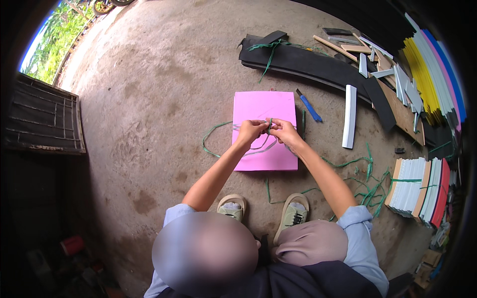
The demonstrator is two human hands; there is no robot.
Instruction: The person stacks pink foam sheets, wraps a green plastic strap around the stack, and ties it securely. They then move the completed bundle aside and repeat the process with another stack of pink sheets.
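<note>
Right now both hands are meeting over the upper middle of the pink stack of sheets, which is lying flat on the concrete floor just ahead of the person's sandalled feet. The left hand and the right hand are almost touching each other, fingers curled in and pinching a green strap between them; the exact grip is too small to make out, but it looks as if each hand is holding one end at a knot. The strap is running crosswise over the stack, along its short side, with a loose loop trailing off to the person's left onto the floor and another pale loop lying on the pink surface below the hands. So the strap's ends are sitting directly between the fingertips, neither hand nearer than the other. A blue-handled cutter is lying just beside the stack's upper right corner, closer to the right hand.
</note>
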